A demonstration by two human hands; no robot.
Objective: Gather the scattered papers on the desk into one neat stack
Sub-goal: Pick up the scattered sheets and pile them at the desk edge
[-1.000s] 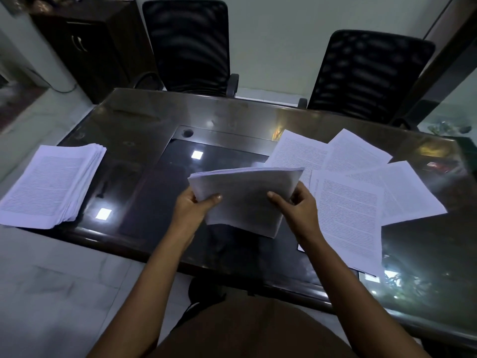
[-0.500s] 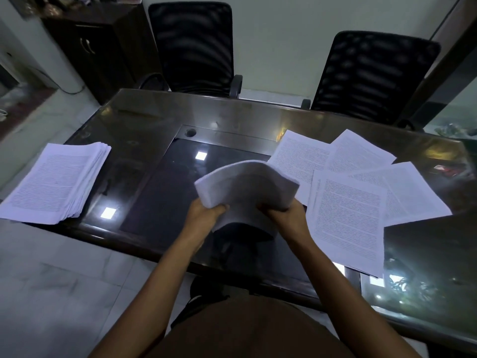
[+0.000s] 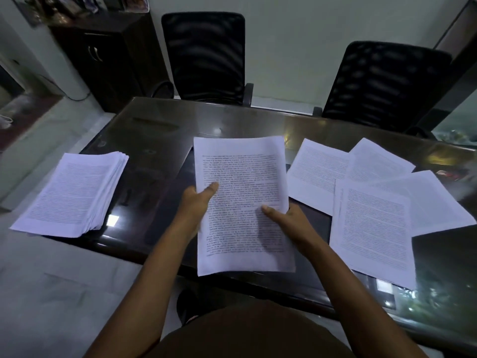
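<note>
Far left of the desk (image 3: 258, 120) we see a thick stack (image 3: 69, 195), printed side up, its right edges fanned a bit, so not fully squared. It sits near the desk's left end, close to the front edge, well apart from everything else. We judge it the collecting pile, tho nothing proves that.

Centre: we hold a bundle of sheets (image 3: 242, 202) w/ both hands, face up, text toward us, above the desk's near edge. Left hand (image 3: 193, 202) grips the bundle's left edge, thumb on top, fingers hidden under the paper. Right hand (image 3: 291, 220) grips the right edge lower down, thumb pressed on the printed face, rest of the fingers behind. Both are closed on the bundle. How many sheets are in it we can't tell; its edges look fairly even from here.

Right: loose sheets (image 3: 374, 215) lie scattered on the desk, approx four, overlapping at odd angles. One far page (image 3: 315, 171) lies nearest the bundle, another (image 3: 379, 161) behind it, a third (image 3: 438, 202) toward the right, and the biggest-looking one on top, nearest us, hanging over the front edge.

Progress, in our judgement: roughly mid-task. Some papers are gathered, but they're in two separate lots, plus the loose ones on the right. Left to do: pick up the right-side sheets, merge all into one pile, and square its edges.
</note>
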